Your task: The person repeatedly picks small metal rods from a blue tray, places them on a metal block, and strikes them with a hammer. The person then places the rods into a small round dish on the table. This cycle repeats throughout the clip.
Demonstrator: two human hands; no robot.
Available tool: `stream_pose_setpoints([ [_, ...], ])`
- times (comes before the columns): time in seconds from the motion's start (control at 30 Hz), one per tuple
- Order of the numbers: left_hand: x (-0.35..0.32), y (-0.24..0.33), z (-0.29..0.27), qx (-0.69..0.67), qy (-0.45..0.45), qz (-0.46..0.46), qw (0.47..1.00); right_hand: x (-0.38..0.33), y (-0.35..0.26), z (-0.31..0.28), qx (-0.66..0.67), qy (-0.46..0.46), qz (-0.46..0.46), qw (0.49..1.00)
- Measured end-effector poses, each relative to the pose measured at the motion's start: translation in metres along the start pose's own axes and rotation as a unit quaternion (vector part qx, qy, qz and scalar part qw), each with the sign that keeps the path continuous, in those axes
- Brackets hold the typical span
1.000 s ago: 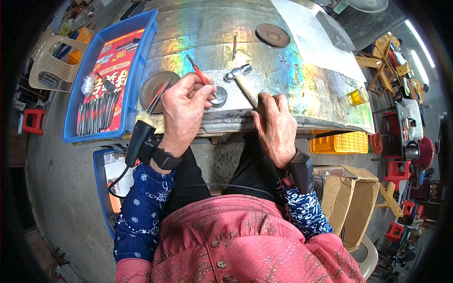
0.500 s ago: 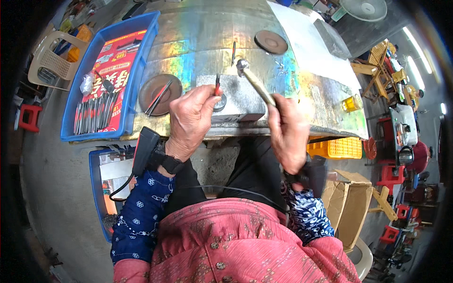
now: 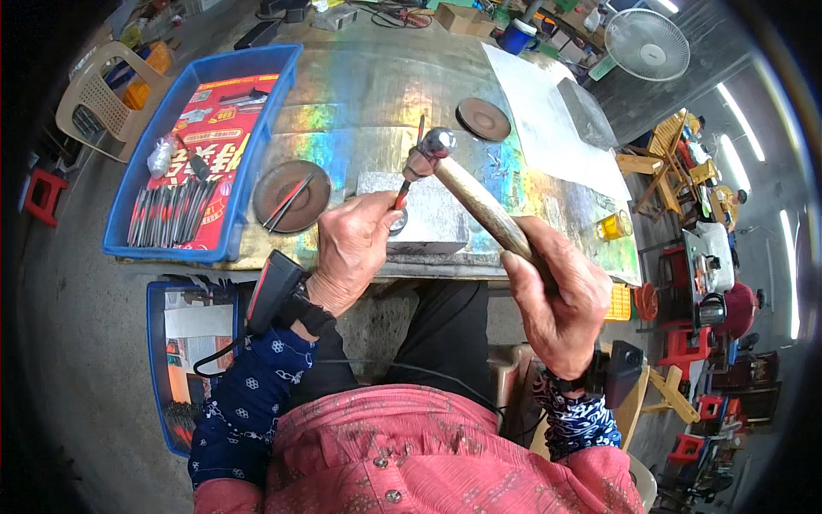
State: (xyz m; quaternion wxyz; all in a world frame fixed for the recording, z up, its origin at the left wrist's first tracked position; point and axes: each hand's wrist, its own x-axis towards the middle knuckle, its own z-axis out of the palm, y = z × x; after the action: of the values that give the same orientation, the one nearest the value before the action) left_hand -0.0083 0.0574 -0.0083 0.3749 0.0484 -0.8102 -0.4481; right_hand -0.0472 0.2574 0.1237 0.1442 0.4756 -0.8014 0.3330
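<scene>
Head view: we see our right hand (image 3: 556, 295) closed around a hammer (image 3: 473, 197) raised over the tabletop (image 3: 360, 94), while our left hand (image 3: 355, 244) pinches a red-handled punch (image 3: 402, 190) upright on the metal block (image 3: 432, 218)

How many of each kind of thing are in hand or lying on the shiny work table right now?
Hammer, in the right hand: 1
Red-handled punch, in the left hand: 1
Grey metal block: 1
Round brown dishes: 2
Blue tool tray: 1
Amber glass: 1
Total: 7
</scene>
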Motion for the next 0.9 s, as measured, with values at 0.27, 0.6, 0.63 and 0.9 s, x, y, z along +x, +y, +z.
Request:
stream_pose_setpoints([
  [0.27, -0.001, -0.006, 0.000, 0.052, -0.010, 0.047, 0.998, 0.005, -0.002, -0.003, -0.018, -0.060, 0.047, 0.997],
  [0.6, 0.002, 0.001, 0.000, -0.001, -0.004, 0.001, 1.000, 0.013, -0.012, -0.017, 0.010, -0.027, 0.076, 0.997],
  [0.63, 0.001, 0.002, 0.000, 0.004, -0.005, -0.003, 1.000, 0.013, -0.014, -0.019, -0.003, 0.045, 0.023, 0.999],
  [0.9, 0.002, 0.003, 0.000, 0.006, 0.006, 0.009, 1.000, 0.002, 0.002, -0.002, 0.049, -0.049, 0.109, 0.992],
])
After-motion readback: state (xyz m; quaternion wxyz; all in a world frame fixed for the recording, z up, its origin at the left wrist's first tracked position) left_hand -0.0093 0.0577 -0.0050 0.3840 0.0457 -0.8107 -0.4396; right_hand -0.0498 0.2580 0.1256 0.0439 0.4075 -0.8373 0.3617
